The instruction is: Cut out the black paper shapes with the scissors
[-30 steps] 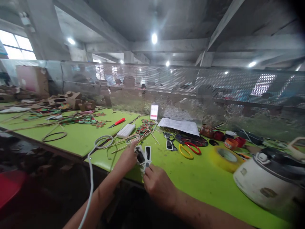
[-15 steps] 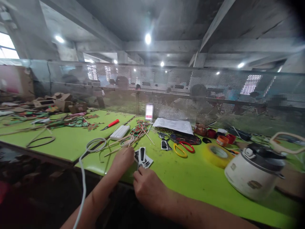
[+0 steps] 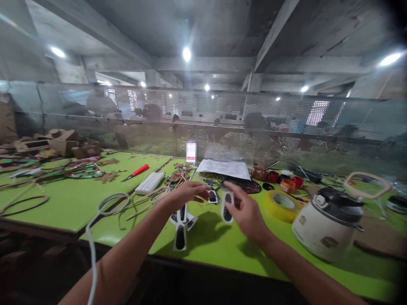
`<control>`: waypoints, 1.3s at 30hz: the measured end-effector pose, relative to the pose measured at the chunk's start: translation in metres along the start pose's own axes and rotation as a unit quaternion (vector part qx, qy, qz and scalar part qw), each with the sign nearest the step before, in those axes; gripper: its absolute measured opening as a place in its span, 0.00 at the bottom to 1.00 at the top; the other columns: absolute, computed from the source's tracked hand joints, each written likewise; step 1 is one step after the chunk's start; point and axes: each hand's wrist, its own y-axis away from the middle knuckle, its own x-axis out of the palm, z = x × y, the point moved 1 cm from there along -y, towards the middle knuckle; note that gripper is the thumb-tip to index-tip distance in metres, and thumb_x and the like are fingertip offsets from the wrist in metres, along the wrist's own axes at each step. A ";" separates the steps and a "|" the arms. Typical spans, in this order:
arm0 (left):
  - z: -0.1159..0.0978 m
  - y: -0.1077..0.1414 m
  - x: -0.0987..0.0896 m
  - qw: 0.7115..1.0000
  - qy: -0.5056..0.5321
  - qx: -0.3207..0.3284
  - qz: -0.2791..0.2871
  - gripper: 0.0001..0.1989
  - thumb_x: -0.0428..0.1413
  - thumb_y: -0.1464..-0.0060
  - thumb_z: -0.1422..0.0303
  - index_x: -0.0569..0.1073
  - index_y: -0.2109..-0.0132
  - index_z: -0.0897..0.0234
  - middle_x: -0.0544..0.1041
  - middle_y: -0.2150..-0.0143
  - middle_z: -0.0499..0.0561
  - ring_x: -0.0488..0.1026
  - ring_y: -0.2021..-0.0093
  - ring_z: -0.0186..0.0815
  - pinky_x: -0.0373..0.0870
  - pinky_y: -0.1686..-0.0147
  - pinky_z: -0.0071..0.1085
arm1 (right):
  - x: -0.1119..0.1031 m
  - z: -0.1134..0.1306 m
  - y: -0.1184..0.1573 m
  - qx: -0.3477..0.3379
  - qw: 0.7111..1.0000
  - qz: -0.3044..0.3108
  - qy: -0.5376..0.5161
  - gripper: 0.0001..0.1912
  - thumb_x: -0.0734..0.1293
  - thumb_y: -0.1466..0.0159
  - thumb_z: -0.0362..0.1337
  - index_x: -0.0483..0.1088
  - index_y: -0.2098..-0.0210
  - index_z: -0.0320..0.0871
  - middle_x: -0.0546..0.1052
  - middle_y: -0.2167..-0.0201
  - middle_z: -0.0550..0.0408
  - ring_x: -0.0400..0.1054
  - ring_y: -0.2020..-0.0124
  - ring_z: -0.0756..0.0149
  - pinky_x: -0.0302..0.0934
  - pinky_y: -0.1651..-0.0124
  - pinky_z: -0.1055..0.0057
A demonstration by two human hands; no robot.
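Note:
My right hand (image 3: 246,207) pinches a paper cutout (image 3: 226,207) with a dark shoe-sole-like print on white, held upright over the green table. My left hand (image 3: 192,192) is open, its fingers stretched out to the right. Close to those fingertips is a small printed piece (image 3: 213,196), white-edged with a dark pattern; whether they touch it I cannot tell. Below my left hand are more paper pieces, among them a sole-shaped cutout (image 3: 180,237) at the near end of the pile. My right hand partly covers the scissors behind it.
On the right stand a white pot (image 3: 327,224) with a dark lid and a roll of yellow tape (image 3: 282,205). A red-handled knife (image 3: 140,170), a white power strip (image 3: 150,183) and a looped white cable (image 3: 92,241) lie left. A perforated screen (image 3: 219,123) closes the back.
My hands have come apart: the left moved forward and opened, the right moved right with a cutout. Another cutout now shows at the pile's near end. The view has shifted right.

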 end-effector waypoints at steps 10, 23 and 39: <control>0.009 -0.077 0.066 0.982 0.179 0.032 0.041 0.15 0.66 0.57 0.64 0.70 0.66 0.66 0.77 0.73 0.52 0.75 0.74 0.35 0.73 0.70 0.35 | -0.007 -0.080 -0.062 0.124 0.985 -0.113 -0.045 0.25 0.65 0.34 0.39 0.58 0.41 0.39 0.75 0.72 0.60 0.72 0.75 0.69 0.69 0.70 0.69; 0.017 -0.081 -0.001 0.945 0.280 0.084 -0.143 0.11 0.65 0.56 0.69 0.71 0.67 0.66 0.79 0.69 0.52 0.79 0.67 0.39 0.74 0.66 0.33 | -0.020 -0.135 -0.035 0.111 0.897 0.094 0.417 0.10 0.68 0.37 0.37 0.72 0.58 0.39 0.75 0.57 0.51 0.67 0.51 0.57 0.59 0.47 0.52; 0.018 -0.082 0.005 0.940 0.291 0.044 -0.171 0.09 0.58 0.55 0.77 0.67 0.65 0.65 0.78 0.73 0.53 0.78 0.72 0.39 0.75 0.70 0.33 | -0.032 -0.132 -0.041 0.262 0.928 0.037 0.263 0.19 0.70 0.42 0.33 0.67 0.52 0.41 0.73 0.62 0.54 0.69 0.63 0.62 0.64 0.59 0.61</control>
